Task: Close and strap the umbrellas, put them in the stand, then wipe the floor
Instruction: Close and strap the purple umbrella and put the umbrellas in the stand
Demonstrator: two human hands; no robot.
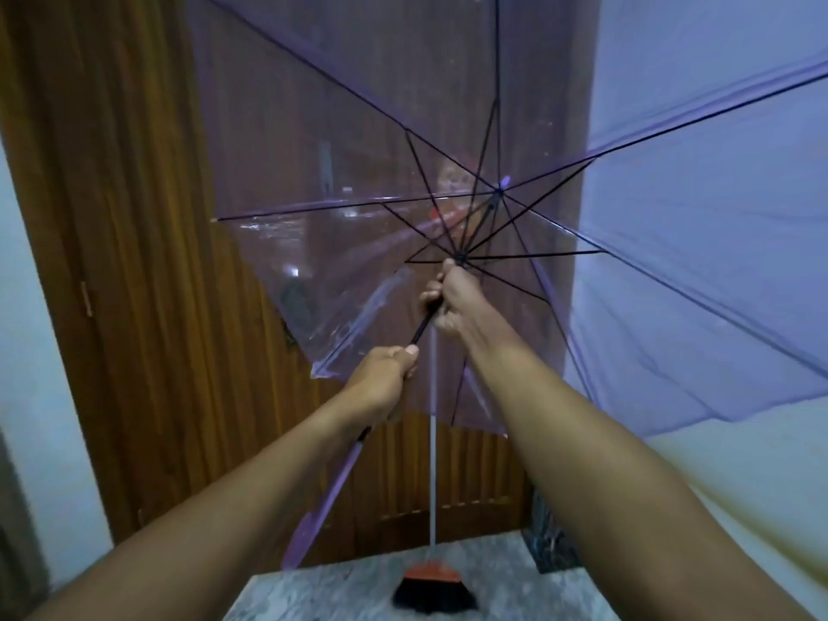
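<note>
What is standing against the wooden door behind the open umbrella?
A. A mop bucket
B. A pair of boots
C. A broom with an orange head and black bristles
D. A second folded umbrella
C: a broom with an orange head and black bristles stands on the floor, its pale handle rising in front of the door behind the umbrella.

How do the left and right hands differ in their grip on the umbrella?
Position: the right hand sits high on the shaft, just below the runner where the ribs meet; the left hand sits lower, near the purple handle.
Reach: the right arm stretches further forward than the left.
Shared: both are closed around the black shaft of the open purple umbrella.
</note>
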